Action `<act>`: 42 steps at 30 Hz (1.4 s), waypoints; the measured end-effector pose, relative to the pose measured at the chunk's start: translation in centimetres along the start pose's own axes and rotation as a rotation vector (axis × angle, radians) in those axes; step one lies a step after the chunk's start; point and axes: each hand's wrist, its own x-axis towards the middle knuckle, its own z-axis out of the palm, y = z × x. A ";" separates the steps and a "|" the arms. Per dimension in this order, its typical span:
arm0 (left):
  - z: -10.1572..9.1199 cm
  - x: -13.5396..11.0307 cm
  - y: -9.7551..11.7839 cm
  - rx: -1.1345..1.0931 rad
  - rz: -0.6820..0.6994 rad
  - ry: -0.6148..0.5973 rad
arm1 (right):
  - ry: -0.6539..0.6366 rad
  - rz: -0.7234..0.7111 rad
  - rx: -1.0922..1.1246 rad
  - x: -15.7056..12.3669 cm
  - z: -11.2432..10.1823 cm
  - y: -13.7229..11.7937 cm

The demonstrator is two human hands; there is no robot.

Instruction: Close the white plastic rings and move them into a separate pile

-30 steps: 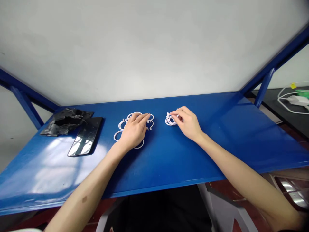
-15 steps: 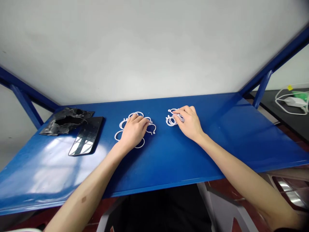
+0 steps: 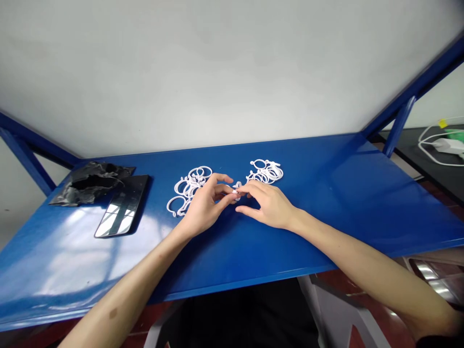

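Note:
A small white plastic ring clip [image 3: 237, 185] is between my two hands over the middle of the blue table. My left hand [image 3: 208, 200] pinches it between thumb and fingers, with the index finger lifted. The bent fingers of my right hand [image 3: 270, 204] meet the same clip from the other side, while the thumb stays apart below. Fingers hide most of the clip. Left of my left hand lies a loose pile of white ring clips [image 3: 175, 199]. Beyond my right hand is a second, tighter pile of ring clips [image 3: 272, 172].
A black phone [image 3: 125, 208] lies on the left of the blue table [image 3: 232, 256], touching a crumpled black plastic bag [image 3: 92, 181]. A white wall panel [image 3: 224, 82] rises behind. Blue braces [image 3: 398, 125] stand at the sides. A white cable [image 3: 429, 152] lies far right.
My hands have come together in the middle from the two piles. A ring clip is now between them. Both piles show more fully, and the view has shifted slightly.

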 end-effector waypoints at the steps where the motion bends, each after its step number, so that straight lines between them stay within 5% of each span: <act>1: 0.0 0.0 0.0 0.007 -0.004 -0.008 | 0.016 -0.002 -0.010 0.0 0.1 0.0; 14: -0.2 0.0 0.6 0.147 0.042 0.188 | 0.068 0.039 0.074 -0.1 0.2 -0.5; 26: 0.2 -0.1 0.5 0.311 0.187 0.169 | 0.198 0.038 0.149 -0.2 0.3 0.0; 33: 0.6 -0.5 -0.3 0.206 0.118 0.135 | 0.139 0.031 0.160 -0.3 0.0 -0.3; 42: 0.9 -0.6 -0.2 0.077 -0.001 0.224 | 0.236 -0.020 0.042 -0.4 1.0 -0.9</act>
